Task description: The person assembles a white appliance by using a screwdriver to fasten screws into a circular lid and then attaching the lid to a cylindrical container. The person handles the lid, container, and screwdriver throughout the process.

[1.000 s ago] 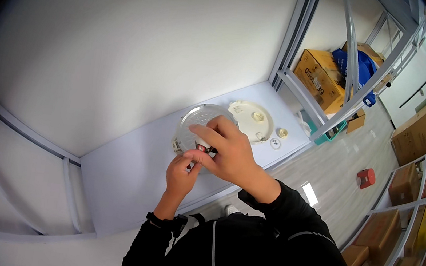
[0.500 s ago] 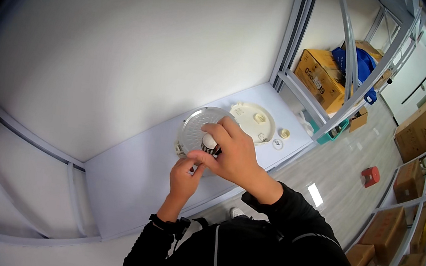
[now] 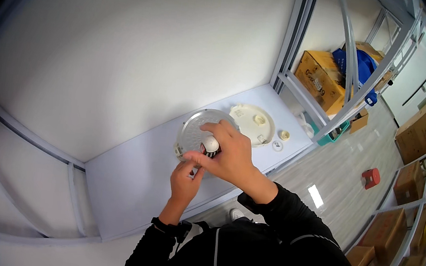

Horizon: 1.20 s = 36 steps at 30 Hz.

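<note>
My right hand [image 3: 234,156] pinches white-domed piece [image 3: 211,143] before silver dish [image 3: 193,129], toward front edge of counter [image 3: 127,173]. My left hand [image 3: 184,184] bunches just below; I cannot tell what it pinches. Step seems to be working piece two-handed; next move calls for steady grip.

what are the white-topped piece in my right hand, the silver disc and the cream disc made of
White-topped piece: dome smooth, pale; perhaps plastic or glass, too small to tell. Silver disc: probably metal, its textured face glinting, though coated plastic is possible. Cream disc: likely moulded plastic, judging by its smooth, even surface.
</note>
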### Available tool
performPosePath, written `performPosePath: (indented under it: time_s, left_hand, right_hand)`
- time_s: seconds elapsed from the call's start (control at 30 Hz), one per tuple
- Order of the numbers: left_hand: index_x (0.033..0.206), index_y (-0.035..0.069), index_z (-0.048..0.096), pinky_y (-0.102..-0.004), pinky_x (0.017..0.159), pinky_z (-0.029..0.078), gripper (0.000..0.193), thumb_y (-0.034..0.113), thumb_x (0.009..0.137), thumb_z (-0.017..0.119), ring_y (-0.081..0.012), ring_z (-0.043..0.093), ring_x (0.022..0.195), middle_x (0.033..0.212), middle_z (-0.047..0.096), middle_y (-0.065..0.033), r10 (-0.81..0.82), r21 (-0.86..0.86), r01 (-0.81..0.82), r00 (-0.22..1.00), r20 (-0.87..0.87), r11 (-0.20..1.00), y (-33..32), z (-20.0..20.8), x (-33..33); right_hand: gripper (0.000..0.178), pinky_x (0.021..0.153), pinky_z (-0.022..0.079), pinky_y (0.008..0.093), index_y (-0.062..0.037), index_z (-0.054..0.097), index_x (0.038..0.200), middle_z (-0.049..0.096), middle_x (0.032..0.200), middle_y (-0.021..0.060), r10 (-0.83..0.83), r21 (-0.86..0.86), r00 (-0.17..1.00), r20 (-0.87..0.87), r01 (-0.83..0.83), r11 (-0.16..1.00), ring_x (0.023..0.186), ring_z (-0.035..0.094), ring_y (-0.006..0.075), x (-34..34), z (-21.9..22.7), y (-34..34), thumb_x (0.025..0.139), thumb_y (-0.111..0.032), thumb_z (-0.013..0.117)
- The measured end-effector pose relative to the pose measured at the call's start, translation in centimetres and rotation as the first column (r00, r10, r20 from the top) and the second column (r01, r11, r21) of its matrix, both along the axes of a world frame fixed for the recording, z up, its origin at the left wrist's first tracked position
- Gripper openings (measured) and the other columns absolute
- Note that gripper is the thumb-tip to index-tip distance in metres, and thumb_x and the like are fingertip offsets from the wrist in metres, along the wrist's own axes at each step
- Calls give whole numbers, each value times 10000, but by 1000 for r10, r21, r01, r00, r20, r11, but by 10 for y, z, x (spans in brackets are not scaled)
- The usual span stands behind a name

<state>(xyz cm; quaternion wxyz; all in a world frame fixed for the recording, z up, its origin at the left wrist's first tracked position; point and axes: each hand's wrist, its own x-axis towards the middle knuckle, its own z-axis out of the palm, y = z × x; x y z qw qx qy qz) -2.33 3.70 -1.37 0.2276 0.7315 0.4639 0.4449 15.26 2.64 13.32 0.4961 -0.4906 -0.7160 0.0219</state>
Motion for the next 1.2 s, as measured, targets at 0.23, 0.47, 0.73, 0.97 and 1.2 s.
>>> performPosePath:
  time_s: [0.23, 0.47, 0.73, 0.97, 1.2]
  left_hand:
    - [1112, 81, 796, -392, 645, 534, 285, 130, 848, 888, -263, 658, 725, 856, 726, -87, 43, -23, -42, 997, 60, 999, -4, -3, 8]
    - [1072, 58, 789, -386, 645, 531, 279, 133, 829, 906, -262, 654, 714, 861, 718, -104, 91, -20, -90, 994, 56, 996, -4, -18, 9]
    - [1074, 47, 775, -362, 662, 542, 261, 94, 842, 885, -243, 677, 723, 878, 724, -99, 76, 13, -79, 985, 156, 997, -5, -29, 13]
    - [1103, 54, 778, -368, 617, 498, 294, 128, 849, 905, -221, 609, 671, 793, 640, -76, 118, -11, -118, 980, 161, 993, -6, -28, 15]
    - [1194, 62, 783, -377, 626, 491, 410, 177, 831, 935, -223, 609, 700, 783, 637, -65, 167, 28, -169, 984, 57, 985, -12, -25, 19]
  right_hand:
    - [636, 800, 579, 414, -77, 609, 1479, 693, 952, 124, 366, -25, 881, -300, -391, 920, 832, 712, 324, -1, -10, 4, 956, -332, 864]
    - [757, 694, 567, 391, -83, 540, 1570, 676, 927, 112, 242, -140, 968, -65, -249, 958, 773, 665, 282, 12, -3, 3, 944, -339, 881]
    - [733, 686, 566, 384, -91, 586, 1527, 674, 1006, 121, 384, 95, 912, -143, -373, 923, 793, 660, 297, 2, -21, 19, 912, -341, 897]
    - [803, 710, 561, 382, -61, 586, 1489, 673, 999, 112, 286, -46, 956, -60, -289, 956, 809, 680, 301, 14, -11, 15, 852, -389, 949]
    - [588, 718, 542, 394, -68, 678, 1276, 651, 987, 119, 303, -25, 903, -303, -326, 945, 830, 662, 310, 20, -15, 21, 849, -366, 951]
